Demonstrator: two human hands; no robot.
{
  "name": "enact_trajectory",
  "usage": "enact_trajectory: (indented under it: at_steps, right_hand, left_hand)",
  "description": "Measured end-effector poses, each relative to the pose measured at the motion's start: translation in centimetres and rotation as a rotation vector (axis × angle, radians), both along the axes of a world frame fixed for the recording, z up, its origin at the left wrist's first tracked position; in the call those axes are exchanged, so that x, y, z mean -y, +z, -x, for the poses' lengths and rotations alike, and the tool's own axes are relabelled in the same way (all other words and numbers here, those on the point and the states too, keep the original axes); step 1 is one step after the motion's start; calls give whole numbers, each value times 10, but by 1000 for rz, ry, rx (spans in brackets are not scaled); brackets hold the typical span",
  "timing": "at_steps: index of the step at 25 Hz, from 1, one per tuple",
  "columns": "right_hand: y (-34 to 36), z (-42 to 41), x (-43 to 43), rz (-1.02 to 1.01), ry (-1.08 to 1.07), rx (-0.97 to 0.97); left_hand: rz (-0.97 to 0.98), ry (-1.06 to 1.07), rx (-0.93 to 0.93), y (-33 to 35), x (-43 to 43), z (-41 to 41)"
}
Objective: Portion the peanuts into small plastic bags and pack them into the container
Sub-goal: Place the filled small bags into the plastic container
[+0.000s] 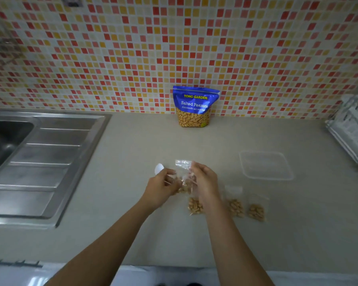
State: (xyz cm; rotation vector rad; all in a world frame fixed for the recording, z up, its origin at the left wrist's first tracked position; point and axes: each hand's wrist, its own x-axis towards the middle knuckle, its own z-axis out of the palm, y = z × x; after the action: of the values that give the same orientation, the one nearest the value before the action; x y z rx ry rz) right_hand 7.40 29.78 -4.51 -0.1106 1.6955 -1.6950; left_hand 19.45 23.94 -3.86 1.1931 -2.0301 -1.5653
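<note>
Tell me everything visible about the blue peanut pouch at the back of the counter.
The peanut pouch is a plastic stand-up bag, blue on top with yellow "Tong Garden" and white "Salted Peanuts" lettering, peanuts showing across its lower half. It stands upright on the beige counter, back against the mosaic-tiled wall. Nothing else touches it. Whether its top is open is unclear.
</note>
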Motion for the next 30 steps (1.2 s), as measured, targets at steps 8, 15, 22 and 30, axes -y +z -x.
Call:
enact_trajectory:
  at_steps: [8,15,22,30]
  right_hand:
    - [-53,3,0,-674,389,-889]
    - [-59,18,3,-506,369,-909]
    - [-1,123,-19,-361,-19,-1041]
    - [-32,240,-117,-782,-94,-890]
  left_hand:
    - [112,152,296,-61,-29,-3]
    - [507,65,453,-51,-25,9]
    - [581,12,276,-17,-20,116]
    - [399,-195,319,-28,-61,225]
